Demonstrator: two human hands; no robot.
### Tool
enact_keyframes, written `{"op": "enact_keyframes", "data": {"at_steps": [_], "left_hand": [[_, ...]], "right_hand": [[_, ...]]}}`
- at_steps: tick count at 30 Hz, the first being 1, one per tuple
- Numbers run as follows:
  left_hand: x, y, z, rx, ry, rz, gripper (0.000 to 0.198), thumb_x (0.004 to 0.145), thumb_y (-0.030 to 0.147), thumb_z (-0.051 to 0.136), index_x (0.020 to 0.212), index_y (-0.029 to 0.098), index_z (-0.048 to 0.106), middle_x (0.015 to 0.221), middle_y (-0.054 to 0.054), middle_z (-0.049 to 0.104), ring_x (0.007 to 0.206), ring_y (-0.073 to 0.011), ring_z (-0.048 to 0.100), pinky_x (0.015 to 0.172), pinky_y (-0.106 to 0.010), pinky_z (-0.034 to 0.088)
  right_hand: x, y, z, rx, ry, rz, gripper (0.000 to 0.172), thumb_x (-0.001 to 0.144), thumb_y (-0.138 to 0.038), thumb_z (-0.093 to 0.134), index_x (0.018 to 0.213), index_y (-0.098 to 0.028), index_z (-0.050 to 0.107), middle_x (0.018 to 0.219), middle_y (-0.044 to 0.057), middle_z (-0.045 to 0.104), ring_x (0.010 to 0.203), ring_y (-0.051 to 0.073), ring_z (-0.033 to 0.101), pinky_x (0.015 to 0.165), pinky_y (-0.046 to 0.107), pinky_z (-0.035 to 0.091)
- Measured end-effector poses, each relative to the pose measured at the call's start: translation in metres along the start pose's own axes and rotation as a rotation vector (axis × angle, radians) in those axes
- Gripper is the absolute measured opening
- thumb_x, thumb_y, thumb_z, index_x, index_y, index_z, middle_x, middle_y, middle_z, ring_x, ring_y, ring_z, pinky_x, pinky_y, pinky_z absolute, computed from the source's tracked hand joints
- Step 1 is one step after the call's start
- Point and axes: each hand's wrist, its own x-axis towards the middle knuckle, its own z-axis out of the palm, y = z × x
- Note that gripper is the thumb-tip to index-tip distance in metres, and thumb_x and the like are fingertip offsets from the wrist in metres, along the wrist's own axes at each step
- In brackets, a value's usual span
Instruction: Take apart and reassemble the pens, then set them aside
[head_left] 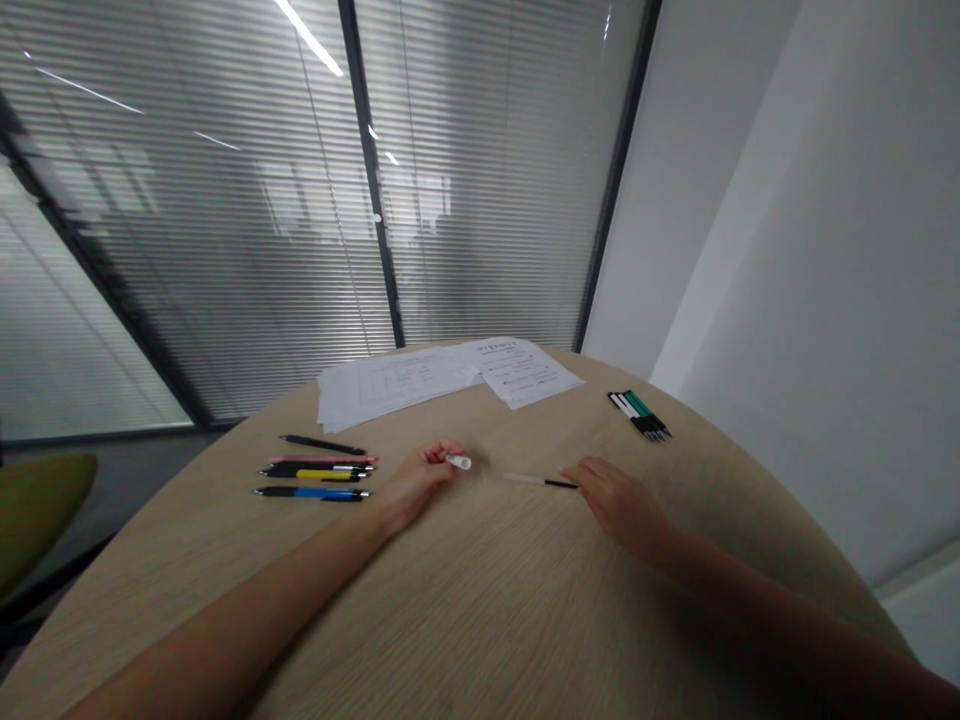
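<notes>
My left hand (pixel 420 480) rests on the wooden table with its fingers pinched on a small white pen part (pixel 458 462), probably a cap or barrel piece. My right hand (pixel 619 505) lies palm down, its fingertips gripping the black end of a slim white-and-black pen piece (pixel 540 480). That piece stretches left toward the white part, with a gap between them. Its far end rests at or just above the table top (pixel 480 610). The black end disappears under my right fingers.
Several pens (pixel 315 475) in black, pink, yellow and blue lie left of my left hand. A bundle of black and green pens (pixel 638 415) lies at the right. Printed papers (pixel 450 375) lie at the far edge, before slatted glass walls.
</notes>
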Motion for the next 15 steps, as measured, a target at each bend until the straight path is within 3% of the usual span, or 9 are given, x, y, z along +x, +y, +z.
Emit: {"op": "enact_keyframes", "data": {"at_steps": [6,12,15], "left_hand": [[0.002,-0.004,-0.002,0.044,-0.019,0.003,0.020,0.046,0.011,0.067,0.062,0.014,0.056,0.058,0.004,0.057,0.053,-0.0079,0.049,0.055,-0.019,0.035],[0.001,-0.006,0.000,0.070,-0.052,0.000,0.020,0.047,0.013,0.068,0.063,0.014,0.056,0.058,0.004,0.058,0.054,-0.0080,0.050,0.056,-0.020,0.036],[0.000,-0.006,0.001,0.080,-0.049,-0.008,0.021,0.047,0.013,0.069,0.063,0.013,0.056,0.058,0.003,0.059,0.054,-0.0084,0.050,0.056,-0.020,0.036]], "right_hand": [[0.002,-0.012,-0.026,0.141,0.242,0.024,0.020,0.081,-0.012,0.034,0.087,-0.016,0.053,0.076,0.006,0.058,0.072,0.016,0.056,0.065,0.029,0.047],[-0.003,-0.030,-0.038,0.098,0.294,-0.163,0.023,0.082,-0.011,0.032,0.086,-0.016,0.055,0.077,0.007,0.059,0.074,0.016,0.056,0.066,0.028,0.047],[-0.004,-0.032,-0.036,0.027,0.302,-0.184,0.023,0.083,-0.010,0.032,0.086,-0.015,0.055,0.079,0.007,0.060,0.075,0.016,0.057,0.067,0.029,0.047]]}}
